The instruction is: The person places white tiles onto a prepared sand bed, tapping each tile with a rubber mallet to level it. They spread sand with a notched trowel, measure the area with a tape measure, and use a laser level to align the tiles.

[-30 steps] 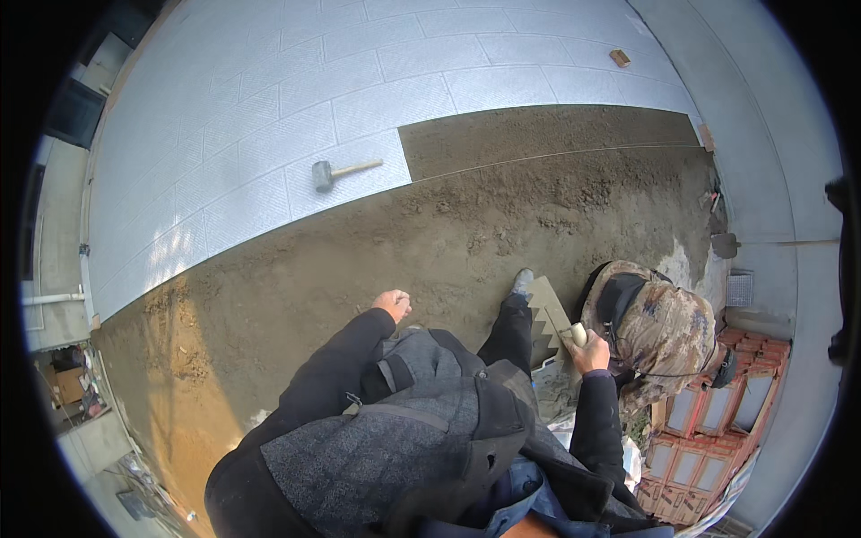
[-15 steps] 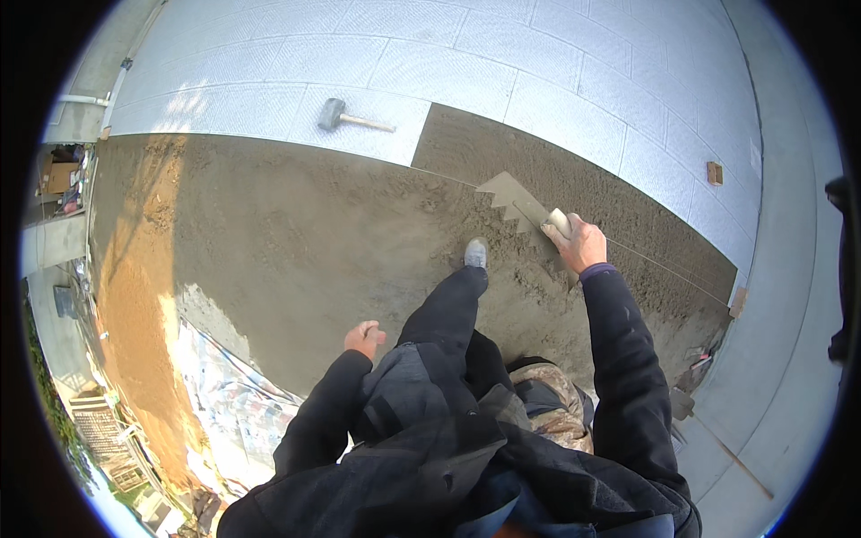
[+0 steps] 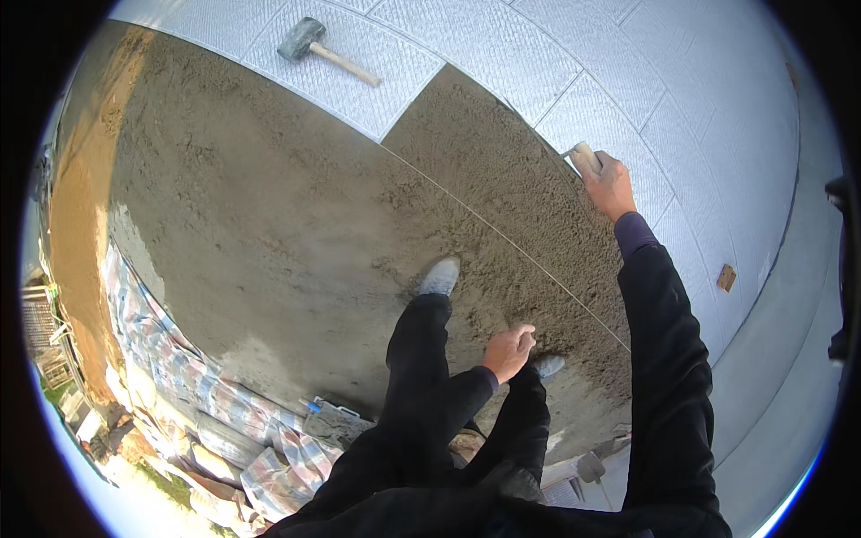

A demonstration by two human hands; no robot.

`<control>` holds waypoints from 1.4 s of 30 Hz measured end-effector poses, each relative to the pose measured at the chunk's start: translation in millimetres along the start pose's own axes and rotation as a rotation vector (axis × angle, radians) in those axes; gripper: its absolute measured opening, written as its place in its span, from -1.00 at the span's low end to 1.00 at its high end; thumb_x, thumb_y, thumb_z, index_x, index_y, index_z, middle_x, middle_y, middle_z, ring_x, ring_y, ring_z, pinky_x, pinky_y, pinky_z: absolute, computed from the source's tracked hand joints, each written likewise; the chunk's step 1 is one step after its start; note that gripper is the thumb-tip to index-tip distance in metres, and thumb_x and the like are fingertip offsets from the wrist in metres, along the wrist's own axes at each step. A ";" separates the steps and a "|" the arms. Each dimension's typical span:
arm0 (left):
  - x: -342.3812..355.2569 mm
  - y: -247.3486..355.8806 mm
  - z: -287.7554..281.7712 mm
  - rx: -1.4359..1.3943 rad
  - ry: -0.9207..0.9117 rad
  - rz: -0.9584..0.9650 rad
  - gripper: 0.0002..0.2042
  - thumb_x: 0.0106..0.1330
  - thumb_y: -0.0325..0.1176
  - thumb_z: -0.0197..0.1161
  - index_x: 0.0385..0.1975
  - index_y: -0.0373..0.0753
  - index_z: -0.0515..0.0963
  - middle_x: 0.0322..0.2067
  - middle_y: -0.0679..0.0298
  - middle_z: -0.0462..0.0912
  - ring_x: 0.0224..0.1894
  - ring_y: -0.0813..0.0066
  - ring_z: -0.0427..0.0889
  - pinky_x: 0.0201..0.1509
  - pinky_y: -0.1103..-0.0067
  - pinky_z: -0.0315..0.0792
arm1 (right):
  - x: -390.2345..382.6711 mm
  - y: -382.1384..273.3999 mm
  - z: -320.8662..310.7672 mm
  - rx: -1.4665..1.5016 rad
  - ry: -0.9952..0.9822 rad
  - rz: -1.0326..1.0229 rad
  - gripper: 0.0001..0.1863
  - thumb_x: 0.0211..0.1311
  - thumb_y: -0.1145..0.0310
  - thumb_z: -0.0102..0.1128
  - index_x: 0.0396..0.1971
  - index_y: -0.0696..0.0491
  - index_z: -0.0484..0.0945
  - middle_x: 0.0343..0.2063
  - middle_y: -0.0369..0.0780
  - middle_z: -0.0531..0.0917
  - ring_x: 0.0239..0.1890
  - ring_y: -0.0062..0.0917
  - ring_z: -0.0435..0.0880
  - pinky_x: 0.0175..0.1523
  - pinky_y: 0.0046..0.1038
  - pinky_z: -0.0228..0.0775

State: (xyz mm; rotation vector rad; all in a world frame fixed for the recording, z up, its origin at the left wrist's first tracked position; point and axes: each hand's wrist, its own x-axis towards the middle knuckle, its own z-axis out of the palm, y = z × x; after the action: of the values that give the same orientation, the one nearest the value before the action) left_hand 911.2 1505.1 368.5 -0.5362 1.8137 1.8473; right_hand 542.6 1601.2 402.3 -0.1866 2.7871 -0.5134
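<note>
My right hand point(image 3: 610, 190) grips the pale handle of a notched trowel point(image 3: 585, 158) at the border between the mortar bed and the laid slabs. The trowel's blade is seen nearly edge-on, so its teeth are hidden. Over the grey-brown mortar bed point(image 3: 269, 206), my left hand point(image 3: 509, 353) hangs close to my knee with its fingers curled in and nothing visible in them. A taut string point(image 3: 502, 237) crosses the mortar diagonally between my two hands. White textured slabs point(image 3: 489, 45) lie beyond the mortar.
A rubber mallet point(image 3: 345, 65) rests on a slab at the upper left. On the slabs at right lies a small wooden block point(image 3: 726, 278). A checked tarp point(image 3: 193, 359) and a blue-handled tool point(image 3: 339, 411) are at lower left. My shoe point(image 3: 440, 275) stands on the mortar.
My right hand has carried the trowel from the mortar beside the string up to the slab edge. My left hand has moved right. The view has shifted, with both my feet now showing.
</note>
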 end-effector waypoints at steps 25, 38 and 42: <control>81.7 -18.1 0.2 -0.562 0.138 -0.328 -0.60 0.62 -0.24 0.13 0.20 -0.49 0.50 -0.13 -0.08 0.79 -0.03 0.29 0.81 0.04 0.48 0.60 | 208.0 1.0 163.3 -0.358 -0.008 -0.343 -0.42 0.45 -0.24 0.10 -0.11 0.04 0.67 -0.22 -0.10 0.74 -0.15 -0.11 0.77 -0.04 -0.13 0.62; 71.4 -32.2 11.4 -0.460 0.135 -0.311 -0.65 0.59 -0.28 0.13 0.13 -0.48 0.55 -0.19 -0.09 0.81 -0.05 0.23 0.83 0.02 0.46 0.62 | 189.5 27.1 185.6 -0.397 0.078 -0.421 -0.39 0.44 -0.26 0.14 -0.16 0.10 0.63 -0.38 -0.06 0.78 -0.26 -0.17 0.81 -0.17 -0.16 0.64; 73.0 -33.7 8.6 -0.453 0.094 -0.349 -0.57 0.63 -0.20 0.13 0.22 -0.50 0.50 -0.09 -0.08 0.79 0.00 0.34 0.79 0.09 0.51 0.57 | 178.8 49.2 169.5 -0.519 0.090 -0.544 -0.45 0.49 -0.20 0.12 -0.13 0.08 0.61 -0.34 -0.11 0.79 -0.27 -0.21 0.82 -0.19 -0.21 0.64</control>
State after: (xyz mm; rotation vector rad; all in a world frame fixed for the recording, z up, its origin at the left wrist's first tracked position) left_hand 873.3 1518.8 298.4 -1.0445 1.2443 2.0024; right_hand 423.1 1559.2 185.4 -1.0720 2.8808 0.1144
